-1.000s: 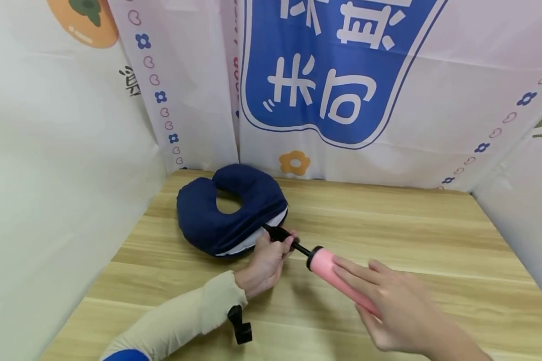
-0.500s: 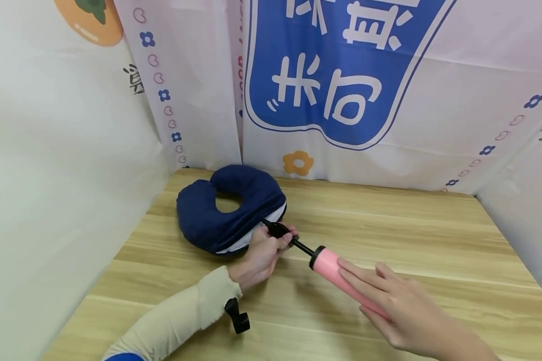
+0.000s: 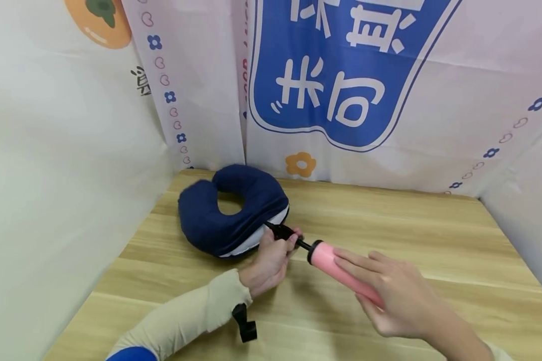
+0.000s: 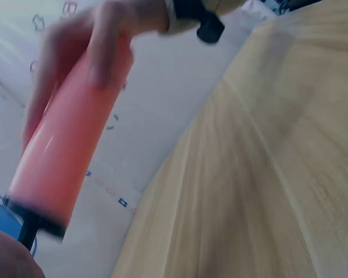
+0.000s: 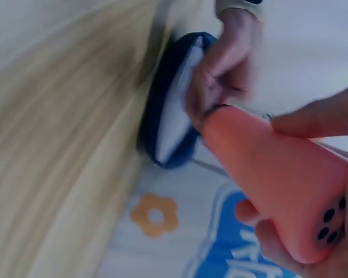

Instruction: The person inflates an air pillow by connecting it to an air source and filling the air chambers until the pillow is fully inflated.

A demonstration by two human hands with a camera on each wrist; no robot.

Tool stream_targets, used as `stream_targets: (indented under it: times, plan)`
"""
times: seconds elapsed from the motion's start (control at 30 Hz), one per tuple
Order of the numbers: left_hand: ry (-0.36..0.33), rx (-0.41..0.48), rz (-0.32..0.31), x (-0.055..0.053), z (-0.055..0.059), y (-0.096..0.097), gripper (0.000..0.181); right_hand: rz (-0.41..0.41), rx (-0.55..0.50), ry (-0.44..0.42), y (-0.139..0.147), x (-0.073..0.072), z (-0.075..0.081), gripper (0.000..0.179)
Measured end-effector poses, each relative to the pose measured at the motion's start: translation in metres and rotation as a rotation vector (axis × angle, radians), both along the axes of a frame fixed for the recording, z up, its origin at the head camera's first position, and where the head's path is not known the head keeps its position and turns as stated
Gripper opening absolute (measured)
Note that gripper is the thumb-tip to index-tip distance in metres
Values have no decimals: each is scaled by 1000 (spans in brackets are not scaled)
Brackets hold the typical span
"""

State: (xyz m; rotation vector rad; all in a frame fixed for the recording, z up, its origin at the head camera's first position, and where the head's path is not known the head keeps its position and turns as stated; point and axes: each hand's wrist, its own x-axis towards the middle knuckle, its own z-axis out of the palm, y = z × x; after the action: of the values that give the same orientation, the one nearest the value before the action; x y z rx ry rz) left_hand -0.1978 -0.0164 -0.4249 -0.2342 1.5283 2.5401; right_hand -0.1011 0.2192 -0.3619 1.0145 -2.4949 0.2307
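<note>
A navy U-shaped neck pillow (image 3: 208,220) lies on the wooden table, a pale strip showing along its near edge. In the head view, my left hand (image 3: 271,258) grips the black handle end of a hand pump beside that strip. The black tip reaches the pillow's edge; how it joins is hidden. My right hand (image 3: 397,296) holds the pump's pink barrel (image 3: 343,273), fingers along one side and thumb on the other. A short piece of black rod (image 3: 304,244) shows between barrel and left hand. The right wrist view shows the barrel's end with several black holes.
The wood-grain table (image 3: 415,225) meets a printed white cloth backdrop (image 3: 198,75) behind and white walls at both sides. A black clip-like mount (image 3: 245,326) hangs from the left sleeve's cuff (image 3: 228,293).
Over the last half second the pink barrel has moved towards my left hand, and less black rod shows. My left hand stays at the pillow's edge. The head view has shifted slightly.
</note>
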Motion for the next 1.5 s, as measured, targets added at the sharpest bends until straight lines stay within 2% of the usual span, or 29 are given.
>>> stream_targets:
  times: [0.13,0.3,0.4,0.5,0.57,0.7,0.77,0.93,1.03,1.1,1.17,1.2,1.27,1.33,1.37,1.43,1.5]
  plan:
    - [3,-17,-8,3,0,0,24,16,-7,42,-19,-11,-12,71]
    - [47,-47,-71,-7,-1,-11,22,45,39,-8,-6,-9,-16,53]
    - [45,-49,-95,-13,-1,-18,21,61,58,-45,12,-2,-13,54]
    - [32,-41,-103,-15,-1,-22,21,73,45,-92,28,7,-5,69]
    - [39,-23,-91,-16,0,-22,21,55,26,-94,37,12,1,81]
    - [47,4,-40,-14,4,-14,23,27,-1,-39,32,10,6,86]
    - [52,2,-5,-12,5,-8,23,13,2,6,18,3,-1,84]
    - [47,-66,47,-5,1,0,26,29,-51,79,-17,-18,-31,74]
    - [30,-95,-2,-1,-5,-3,29,21,-84,70,-23,-19,-41,71]
    - [17,-115,-78,-1,-7,-9,30,2,-90,50,-23,-17,-42,72]
    - [21,-141,-190,-4,-7,-19,31,-16,-85,33,-21,-14,-41,72]
    - [27,-177,-253,-7,-6,-27,31,-17,-80,27,-21,-14,-41,73]
    - [71,-324,-376,-12,-2,-47,32,-8,-66,29,-21,-14,-40,74]
    - [183,-589,-441,-16,6,-67,37,8,-56,37,-22,-16,-39,74]
    - [247,-740,-448,-15,11,-76,40,17,-54,44,-21,-17,-39,74]
    - [356,-1035,-414,-13,21,-88,43,28,-56,47,-20,-18,-38,74]
    - [448,-1251,-351,-9,29,-94,47,31,-57,40,-18,-19,-37,74]
